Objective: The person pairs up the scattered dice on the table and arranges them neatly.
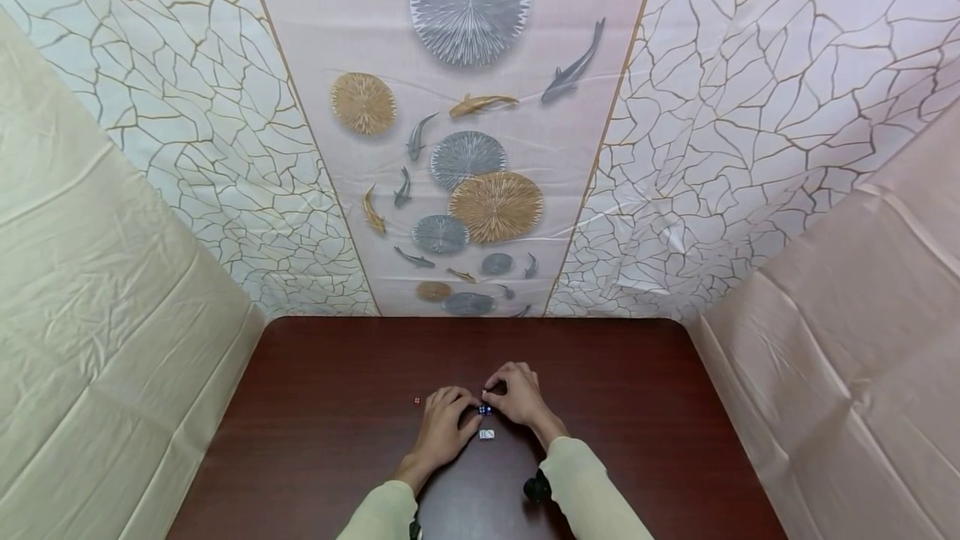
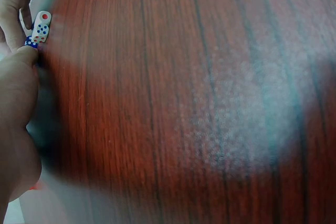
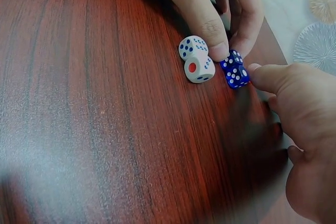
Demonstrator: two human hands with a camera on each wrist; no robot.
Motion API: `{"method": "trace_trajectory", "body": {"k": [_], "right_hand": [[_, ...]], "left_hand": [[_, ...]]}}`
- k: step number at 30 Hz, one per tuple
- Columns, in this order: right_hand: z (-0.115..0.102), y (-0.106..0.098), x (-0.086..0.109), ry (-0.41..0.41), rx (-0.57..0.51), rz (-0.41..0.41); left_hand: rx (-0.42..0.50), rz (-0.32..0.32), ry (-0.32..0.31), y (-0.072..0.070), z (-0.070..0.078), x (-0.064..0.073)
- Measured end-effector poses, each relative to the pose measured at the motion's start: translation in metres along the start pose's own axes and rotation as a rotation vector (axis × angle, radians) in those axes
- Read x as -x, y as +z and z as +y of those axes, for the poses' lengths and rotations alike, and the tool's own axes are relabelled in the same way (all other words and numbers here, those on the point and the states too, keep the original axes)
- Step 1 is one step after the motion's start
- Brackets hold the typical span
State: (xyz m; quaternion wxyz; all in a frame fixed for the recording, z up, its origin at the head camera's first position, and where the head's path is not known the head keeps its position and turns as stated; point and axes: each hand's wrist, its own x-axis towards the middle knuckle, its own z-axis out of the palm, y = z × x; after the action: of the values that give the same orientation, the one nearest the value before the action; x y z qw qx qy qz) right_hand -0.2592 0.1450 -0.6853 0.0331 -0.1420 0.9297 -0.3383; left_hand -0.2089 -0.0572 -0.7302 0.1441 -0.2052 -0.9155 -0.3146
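Observation:
Two blue dice [image 3: 234, 70] with white pips stand against each other on the table. My left hand [image 1: 446, 427] holds them from the left, thumb and index fingertips at their edge. My right hand [image 1: 519, 394] is at their other side, thumb and index finger pinching a small red die [image 1: 484, 392], mostly hidden by the fingertips. In the right wrist view the right thumb ends right beside the blue pair. Two white dice [image 3: 197, 60] with blue and red pips sit together next to the left thumb, on the side nearer me.
Another red die [image 1: 417, 400] lies left of my left hand on the dark reddish-brown wooden table [image 1: 337, 357]. A patterned cloth [image 1: 468, 273] hangs behind the table's far edge, with plain beige cloth [image 1: 847, 315] at both sides. A black wrist device [image 1: 536, 488] hangs by the right sleeve.

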Motion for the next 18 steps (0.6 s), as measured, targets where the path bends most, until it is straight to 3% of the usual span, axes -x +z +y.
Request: {"method": "trace_trajectory", "body": {"k": [8, 14, 18], "right_hand": [[0.006, 0.003, 0.001, -0.049, 0.015, 0.042], [0.009, 0.0, 0.006, -0.023, -0.007, 0.052], [0.012, 0.002, 0.007, -0.013, -0.021, 0.062]], "left_hand": [[-0.007, 0.026, 0.024, 0.002, -0.001, 0.0], [-0.021, 0.06, 0.046, 0.003, -0.001, 0.0], [-0.009, 0.039, 0.025, 0.002, 0.0, 0.0]]}}
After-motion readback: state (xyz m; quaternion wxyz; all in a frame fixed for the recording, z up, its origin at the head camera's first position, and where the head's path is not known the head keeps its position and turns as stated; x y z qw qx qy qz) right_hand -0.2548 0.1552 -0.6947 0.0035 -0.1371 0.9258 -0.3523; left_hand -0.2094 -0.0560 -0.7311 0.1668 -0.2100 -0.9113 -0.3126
